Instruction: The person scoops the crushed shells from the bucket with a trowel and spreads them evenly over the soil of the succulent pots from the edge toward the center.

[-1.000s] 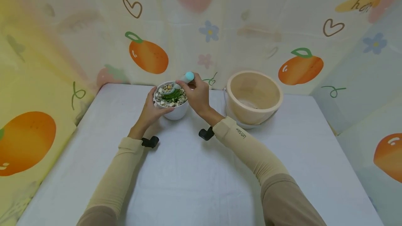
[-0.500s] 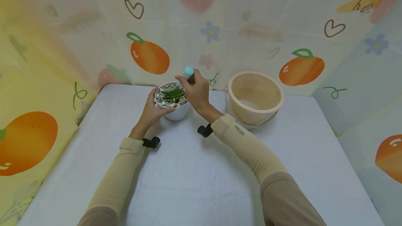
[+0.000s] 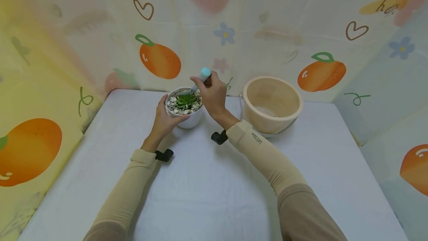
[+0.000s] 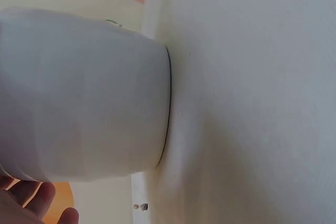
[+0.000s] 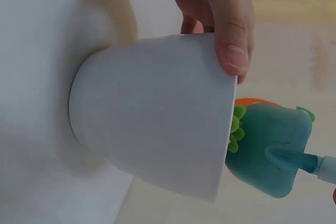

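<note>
A white flower pot [image 3: 189, 122] stands upright on the table, filled with pale pebbles [image 3: 172, 104] around a green succulent [image 3: 185, 101]. My left hand [image 3: 164, 120] grips its left side, thumb across the near rim. In the right wrist view that thumb presses the wall of the pot [image 5: 152, 108]. My right hand [image 3: 214, 94] holds a small trowel [image 3: 204, 73] by its light handle, tilted over the pot. The teal trowel blade [image 5: 257, 145] reaches the rim beside the leaves. The left wrist view shows the pot wall [image 4: 89, 98] and some fingers [image 4: 39, 203].
A beige bucket [image 3: 271, 122] stands right of the pot, near my right forearm. White cloth covers the table [image 3: 207, 189], and a fruit-print backdrop [image 3: 194, 47] rises behind. Small pebbles [image 4: 144, 206] lie on the table beside the pot.
The trowel blade held pebbles over the pot before; now it looks flatter and bare, and more of the succulent shows. My right hand has shifted slightly up and right. The left hand keeps its grip.
</note>
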`<state>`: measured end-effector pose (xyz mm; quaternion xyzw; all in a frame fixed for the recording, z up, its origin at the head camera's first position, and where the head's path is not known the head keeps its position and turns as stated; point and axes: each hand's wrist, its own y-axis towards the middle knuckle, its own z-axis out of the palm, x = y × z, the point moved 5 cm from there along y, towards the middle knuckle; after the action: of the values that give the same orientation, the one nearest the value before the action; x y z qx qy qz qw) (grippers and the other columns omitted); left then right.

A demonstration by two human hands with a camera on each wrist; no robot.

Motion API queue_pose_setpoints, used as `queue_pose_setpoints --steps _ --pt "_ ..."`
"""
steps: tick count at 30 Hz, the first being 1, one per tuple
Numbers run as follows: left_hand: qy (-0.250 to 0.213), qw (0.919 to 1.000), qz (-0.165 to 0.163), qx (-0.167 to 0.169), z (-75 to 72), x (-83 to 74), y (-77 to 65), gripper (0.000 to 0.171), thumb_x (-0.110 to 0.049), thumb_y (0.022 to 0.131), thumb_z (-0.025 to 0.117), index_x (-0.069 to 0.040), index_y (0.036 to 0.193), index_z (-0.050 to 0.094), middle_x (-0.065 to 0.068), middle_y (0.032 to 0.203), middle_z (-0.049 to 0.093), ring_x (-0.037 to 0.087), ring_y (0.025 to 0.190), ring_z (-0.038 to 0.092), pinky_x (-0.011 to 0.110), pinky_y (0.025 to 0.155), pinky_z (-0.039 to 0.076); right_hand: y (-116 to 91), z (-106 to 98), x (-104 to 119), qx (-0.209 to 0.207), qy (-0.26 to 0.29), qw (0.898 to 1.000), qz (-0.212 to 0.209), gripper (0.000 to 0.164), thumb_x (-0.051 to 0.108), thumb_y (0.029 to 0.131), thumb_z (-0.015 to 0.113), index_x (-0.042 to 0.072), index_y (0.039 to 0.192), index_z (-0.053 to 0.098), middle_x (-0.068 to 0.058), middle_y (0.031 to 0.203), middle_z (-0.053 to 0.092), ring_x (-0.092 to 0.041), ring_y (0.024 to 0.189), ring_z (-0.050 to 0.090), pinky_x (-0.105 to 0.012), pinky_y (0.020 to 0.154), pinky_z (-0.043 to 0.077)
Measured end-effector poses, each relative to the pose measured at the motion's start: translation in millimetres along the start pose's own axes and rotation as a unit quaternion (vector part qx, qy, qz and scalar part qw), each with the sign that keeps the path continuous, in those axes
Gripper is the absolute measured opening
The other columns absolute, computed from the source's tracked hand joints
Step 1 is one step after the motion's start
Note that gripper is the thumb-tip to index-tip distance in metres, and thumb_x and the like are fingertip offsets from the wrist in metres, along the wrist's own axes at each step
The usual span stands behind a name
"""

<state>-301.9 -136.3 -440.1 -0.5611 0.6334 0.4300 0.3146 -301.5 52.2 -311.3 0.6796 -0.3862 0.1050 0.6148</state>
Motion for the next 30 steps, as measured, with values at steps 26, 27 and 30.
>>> queue_pose_setpoints --steps 26,27,30 --pt "0.002 0.9990 -0.034 0.031 -3.1 6.4 3.5 0.115 -0.040 0.074 0.083 -0.011 0.156 0.009 0.018 0.159 0.017 0.035 0.147 0.019 0.061 0.118 0.019 12.6 -29.9 -10.0 -0.034 0.010 0.997 0.070 0.033 0.026 0.087 0.074 -0.003 0.097 0.064 -0.016 0.077 0.070 -0.022 0.065 0.066 -0.022 0.060 0.050" --pt "-0.002 0.9990 -0.033 0.030 -2.4 7.1 3.7 0.115 -0.040 0.074 0.083 -0.011 0.156 0.009 0.018 0.159 0.017 0.035 0.147 0.019 0.061 0.118 0.019 12.6 -31.3 -10.8 -0.037 0.015 0.996 0.074 0.033 0.026 0.087 0.075 -0.003 0.097 0.064 -0.016 0.076 0.070 -0.021 0.064 0.065 -0.021 0.059 0.049" --pt "-0.012 0.9989 -0.034 0.030 -0.5 7.3 3.2 0.115 -0.040 0.074 0.084 -0.012 0.157 0.008 0.017 0.160 0.016 0.034 0.148 0.018 0.061 0.118 0.017 11.9 -34.8 -13.3 -0.040 0.031 0.995 0.087 0.030 0.025 0.086 0.075 -0.001 0.094 0.064 -0.016 0.076 0.069 -0.021 0.064 0.064 -0.019 0.059 0.047"
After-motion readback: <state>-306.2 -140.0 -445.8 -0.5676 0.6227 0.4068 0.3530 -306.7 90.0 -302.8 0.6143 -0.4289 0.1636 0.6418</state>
